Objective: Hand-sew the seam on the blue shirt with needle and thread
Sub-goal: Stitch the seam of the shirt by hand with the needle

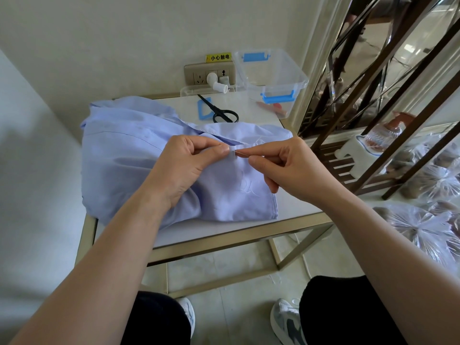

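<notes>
One pale blue shirt [124, 158] lies crumpled on white table [296, 204]; L hand [179, 168] pinches its seam fold, R hand [291, 168] pinches needle [241, 153] just beside. Yellow wall label [218, 57] reads 小心触电.

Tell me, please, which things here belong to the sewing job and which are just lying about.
In use: blue shirt, needle, left hand pinching the shirt, right hand pinching the needle.
Lying about: scissors, clear plastic box, wall socket, plastic bags.
</notes>
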### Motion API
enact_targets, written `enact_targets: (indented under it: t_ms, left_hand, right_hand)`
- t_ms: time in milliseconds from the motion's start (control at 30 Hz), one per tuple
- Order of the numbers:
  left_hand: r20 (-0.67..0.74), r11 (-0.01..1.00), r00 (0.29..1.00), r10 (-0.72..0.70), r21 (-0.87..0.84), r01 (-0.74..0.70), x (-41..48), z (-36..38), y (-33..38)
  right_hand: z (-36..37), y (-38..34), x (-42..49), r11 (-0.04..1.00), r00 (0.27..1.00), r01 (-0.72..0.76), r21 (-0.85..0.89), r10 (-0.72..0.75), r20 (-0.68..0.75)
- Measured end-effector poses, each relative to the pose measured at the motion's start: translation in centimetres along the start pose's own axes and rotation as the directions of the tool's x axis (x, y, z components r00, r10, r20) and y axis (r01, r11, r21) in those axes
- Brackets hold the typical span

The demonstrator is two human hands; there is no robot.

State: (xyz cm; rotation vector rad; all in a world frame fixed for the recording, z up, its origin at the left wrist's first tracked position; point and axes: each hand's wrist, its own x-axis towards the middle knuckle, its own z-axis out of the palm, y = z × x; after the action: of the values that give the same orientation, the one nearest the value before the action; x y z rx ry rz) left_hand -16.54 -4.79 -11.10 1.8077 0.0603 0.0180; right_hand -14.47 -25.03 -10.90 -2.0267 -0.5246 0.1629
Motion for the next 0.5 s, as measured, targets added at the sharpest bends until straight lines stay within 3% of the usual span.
enact_targets:
  t_ms: [500]
  left_hand:
    - [0.007,1.000,1.000,0.011,0.023,-0.011,-0.20,0.10,0.20]
  right_hand:
    - [0.08,-0.18,0.03,0.998,0.999,-0.022,-0.062,0.024,0.025]
